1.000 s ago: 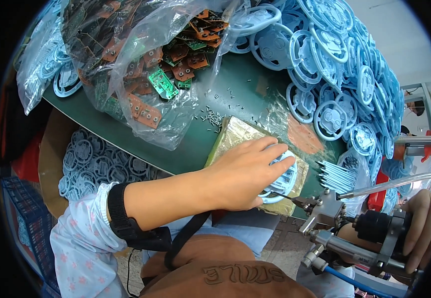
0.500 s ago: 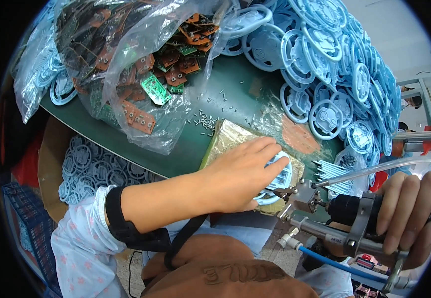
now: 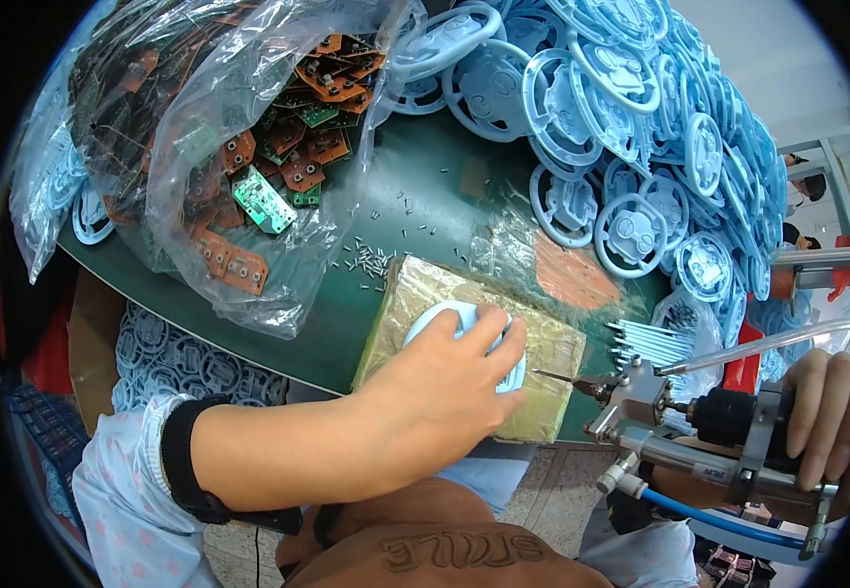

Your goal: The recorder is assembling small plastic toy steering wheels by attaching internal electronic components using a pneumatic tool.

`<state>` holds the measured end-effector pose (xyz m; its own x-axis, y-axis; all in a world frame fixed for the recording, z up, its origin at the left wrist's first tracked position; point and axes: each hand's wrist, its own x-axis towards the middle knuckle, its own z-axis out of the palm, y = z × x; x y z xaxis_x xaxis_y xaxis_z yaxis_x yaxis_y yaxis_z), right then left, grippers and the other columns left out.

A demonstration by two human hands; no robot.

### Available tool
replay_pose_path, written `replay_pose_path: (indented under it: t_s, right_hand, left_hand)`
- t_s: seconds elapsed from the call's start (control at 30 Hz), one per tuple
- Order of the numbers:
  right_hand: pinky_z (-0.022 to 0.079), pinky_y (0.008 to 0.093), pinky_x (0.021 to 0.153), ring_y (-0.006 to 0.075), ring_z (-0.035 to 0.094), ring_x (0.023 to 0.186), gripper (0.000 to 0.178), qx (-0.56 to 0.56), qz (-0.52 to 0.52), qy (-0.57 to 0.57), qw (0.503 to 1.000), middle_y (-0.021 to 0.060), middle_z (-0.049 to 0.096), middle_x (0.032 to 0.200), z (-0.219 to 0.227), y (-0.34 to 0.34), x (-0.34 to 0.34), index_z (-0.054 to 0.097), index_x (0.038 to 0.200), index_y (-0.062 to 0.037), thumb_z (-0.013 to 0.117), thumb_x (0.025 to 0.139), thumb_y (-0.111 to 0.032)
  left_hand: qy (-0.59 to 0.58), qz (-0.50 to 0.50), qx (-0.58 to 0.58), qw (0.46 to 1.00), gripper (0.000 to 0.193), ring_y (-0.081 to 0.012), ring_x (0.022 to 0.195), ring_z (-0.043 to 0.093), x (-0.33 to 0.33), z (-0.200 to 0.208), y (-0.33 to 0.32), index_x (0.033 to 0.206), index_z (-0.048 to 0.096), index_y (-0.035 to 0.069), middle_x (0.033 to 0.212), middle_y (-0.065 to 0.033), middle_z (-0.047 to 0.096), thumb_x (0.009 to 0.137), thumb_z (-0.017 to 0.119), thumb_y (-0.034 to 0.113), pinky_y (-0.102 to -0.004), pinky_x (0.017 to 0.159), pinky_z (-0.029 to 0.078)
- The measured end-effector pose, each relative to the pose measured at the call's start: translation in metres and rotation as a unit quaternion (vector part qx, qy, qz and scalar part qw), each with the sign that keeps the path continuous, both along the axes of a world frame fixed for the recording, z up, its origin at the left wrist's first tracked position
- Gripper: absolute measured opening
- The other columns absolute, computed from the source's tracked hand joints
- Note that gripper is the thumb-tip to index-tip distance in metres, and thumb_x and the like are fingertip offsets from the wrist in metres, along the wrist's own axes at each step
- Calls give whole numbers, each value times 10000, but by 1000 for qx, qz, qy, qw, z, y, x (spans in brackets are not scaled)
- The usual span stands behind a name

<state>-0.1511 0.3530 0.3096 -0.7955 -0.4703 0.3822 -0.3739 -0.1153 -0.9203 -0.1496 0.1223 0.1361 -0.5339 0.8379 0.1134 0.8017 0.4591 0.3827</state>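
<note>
My left hand [image 3: 444,392] is closed over a light-blue plastic toy steering wheel [image 3: 462,312], holding it down on a film-wrapped yellowish block [image 3: 552,358]. Palm and fingers cover much of the wheel. On the right, my right hand [image 3: 831,421] is wrapped round a black power screwdriver [image 3: 724,416] clamped to a metal feed frame. Its thin bit points left, its tip just right of the wheel and over the block. A clear hose and a blue air tube run into the tool.
Small screws [image 3: 371,260] lie loose on the green table [image 3: 425,167]. A clear bag of circuit boards [image 3: 248,201] sits at the far left. Many blue wheels [image 3: 631,235] are heaped at the far right, near thin pale rods [image 3: 645,343]. More wheels fill a carton [image 3: 185,358] below the table's left edge.
My left hand has shifted the wheel leftward on the block, away from the screwdriver's tip, which was at the wheel before. The tool now stands apart from it. The whole view has also shifted.
</note>
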Motion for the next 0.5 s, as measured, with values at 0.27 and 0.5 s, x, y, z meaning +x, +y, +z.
replay_pose_path:
  t_s: [0.27,0.5]
  right_hand:
    - [523,356,668,205,625,718,518,-28,28,8,999,66,558,834,-26,-19,-21,345,1506,-97,491,1013,-162]
    - [459,203,609,81,475,521,145,3,-31,10,999,14,518,630,-30,-10,-27,453,813,-80,513,940,-115]
  left_hand:
    - [22,-3,-23,999,449,-359,1190,491,-2,0,2,1249,666,204,1447,-212,443,802,649,169,-391,856,448]
    - [-22,18,21,999,501,-416,1238,476,2,-8,0,1310,607,150,1449,-237,425,811,645,134,-443,943,463]
